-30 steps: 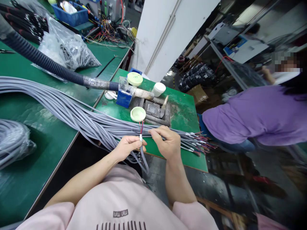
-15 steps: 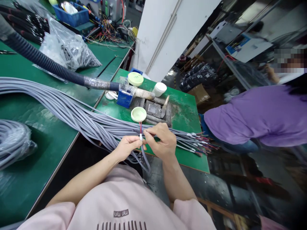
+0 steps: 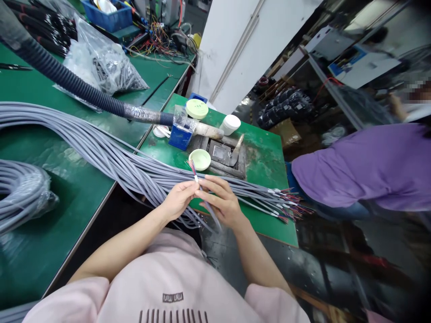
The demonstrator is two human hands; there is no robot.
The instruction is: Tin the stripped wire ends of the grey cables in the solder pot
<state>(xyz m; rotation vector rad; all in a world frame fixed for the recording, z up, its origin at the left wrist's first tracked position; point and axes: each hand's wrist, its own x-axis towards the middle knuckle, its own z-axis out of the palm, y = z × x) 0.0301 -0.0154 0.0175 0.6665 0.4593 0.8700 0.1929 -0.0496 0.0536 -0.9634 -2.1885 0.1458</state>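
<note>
A grey multi-core cable (image 3: 213,216) rises between my hands, with a white band and thin red, blue and dark wires (image 3: 192,168) at its upper end. My left hand (image 3: 180,197) pinches it just below the band. The fingers of my right hand (image 3: 222,200) are partly spread around the same cable, touching it close to the left fingertips. Just beyond the wire ends is a shallow pale-green dish (image 3: 200,160). Behind my hands a thick bundle of grey cables (image 3: 134,172) crosses the bench, its stripped ends (image 3: 292,202) fanned out at the right.
A dark tray (image 3: 220,154) holding a metal plate and a scraper-like tool sits beyond the dish. Around it are a blue box (image 3: 180,137), a ribbed hose (image 3: 77,89), a white tub (image 3: 230,124) and a green lid (image 3: 197,108). A person in purple (image 3: 363,168) is at the right.
The wire end has tilted to the left, away from the front of the dish. My right hand's fingers have loosened from a tight pinch by the wires and moved lower on the cable.
</note>
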